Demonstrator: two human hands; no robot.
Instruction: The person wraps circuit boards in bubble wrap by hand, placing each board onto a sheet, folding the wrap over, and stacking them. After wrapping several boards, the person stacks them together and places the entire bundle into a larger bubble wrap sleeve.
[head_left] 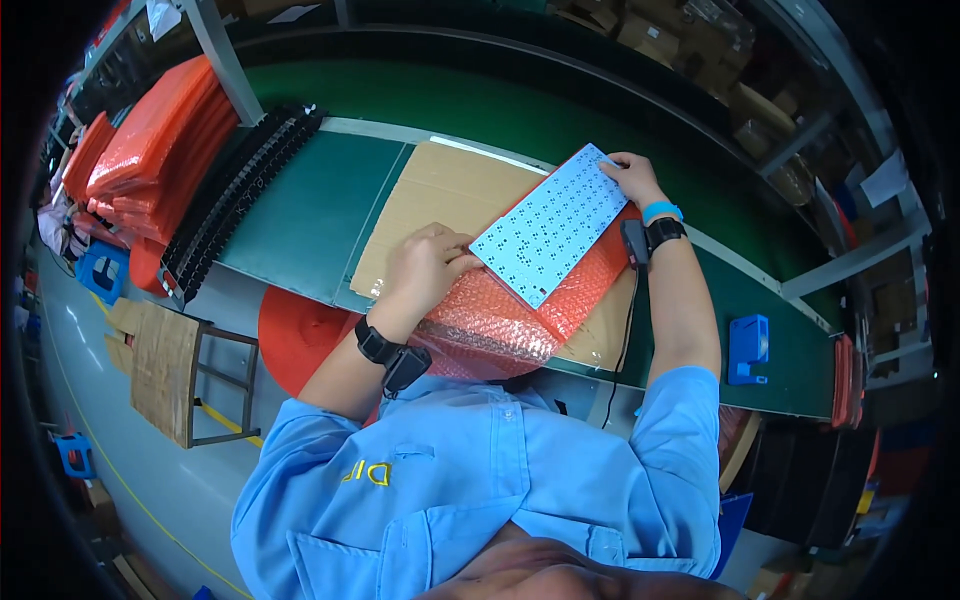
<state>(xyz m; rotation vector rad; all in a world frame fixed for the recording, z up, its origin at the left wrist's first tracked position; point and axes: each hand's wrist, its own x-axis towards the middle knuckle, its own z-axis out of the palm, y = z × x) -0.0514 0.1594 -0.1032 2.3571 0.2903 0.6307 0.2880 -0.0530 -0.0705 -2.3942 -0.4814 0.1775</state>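
White panel [550, 226] gripped at opposite ends by my left hand [428, 265] and right hand [634, 180], I judged light, even pressure best (red bubble wrap [588, 290] lay close).

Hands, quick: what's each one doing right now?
Left hand: closed, pinching the white panel at its left corner.
Right hand: closed, holding the same panel's far end.

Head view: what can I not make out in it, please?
In the head view:
- White board: underside, hidden by its top face.
- Cardboard sheet: middle, covered by board and red bubble wrap.
- Right hand: any fingers beneath the board, hidden by it.
- Far label: too small.
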